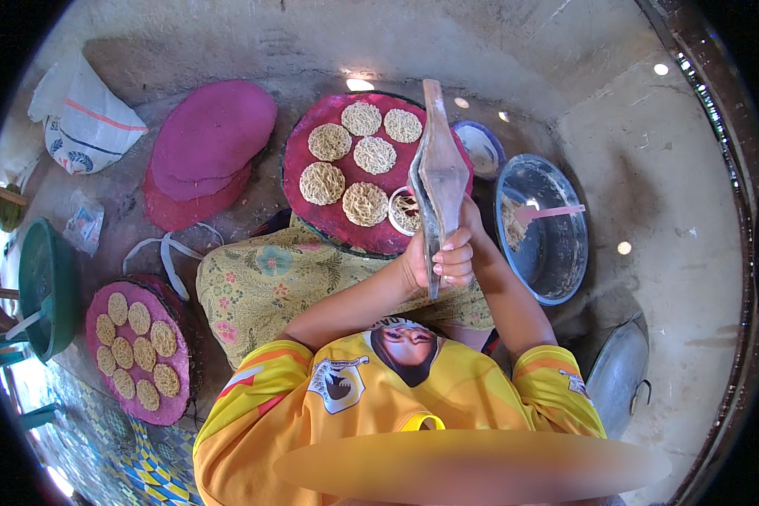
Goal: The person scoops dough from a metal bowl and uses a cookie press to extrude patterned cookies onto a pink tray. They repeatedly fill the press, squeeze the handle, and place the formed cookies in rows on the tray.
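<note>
A round pink tray lies on the floor before the seated person, bearing six pale noodle discs. To its right stands a grey metal basin with a pink-handled utensil inside. Above the tray's right edge rises a wooden press, upright and slightly tilted, over a small white bowl. The left hand wraps closed around the press's lower handle; the right hand clasps it from behind, fingers mostly hidden.
</note>
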